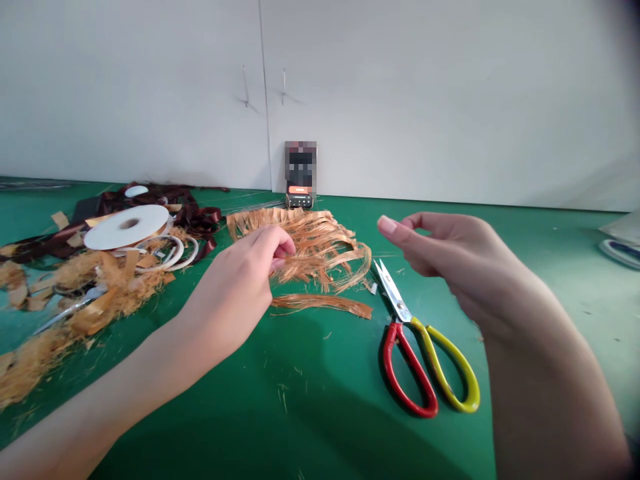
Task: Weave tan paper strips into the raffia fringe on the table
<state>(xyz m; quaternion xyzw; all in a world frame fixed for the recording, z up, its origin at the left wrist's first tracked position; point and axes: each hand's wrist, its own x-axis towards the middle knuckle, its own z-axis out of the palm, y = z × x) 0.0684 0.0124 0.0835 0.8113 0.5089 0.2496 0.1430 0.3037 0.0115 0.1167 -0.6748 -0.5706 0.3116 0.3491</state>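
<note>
My left hand [245,283] is closed in a pinch, with thin strands of a frayed tan ribbon [333,263] running rightward from its fingertips. Behind it lies a pile of similar fringed tan strips [293,220]. One separate frayed strip [325,304] rests on the green table just in front. My right hand [445,247] hovers to the right, thumb and fingers drawn together; anything between them is too fine to make out. Below that hand lie scissors [400,307] with one red and one yellow handle, blades slightly apart, untouched.
At left, a white spool [127,227], white rings [173,253], dark brown ribbon [200,217] and tan frayed scraps [107,300] form a heap. A phone [301,175] leans against the white wall [400,100] at the back. Loose fibres dot the green table [320,400].
</note>
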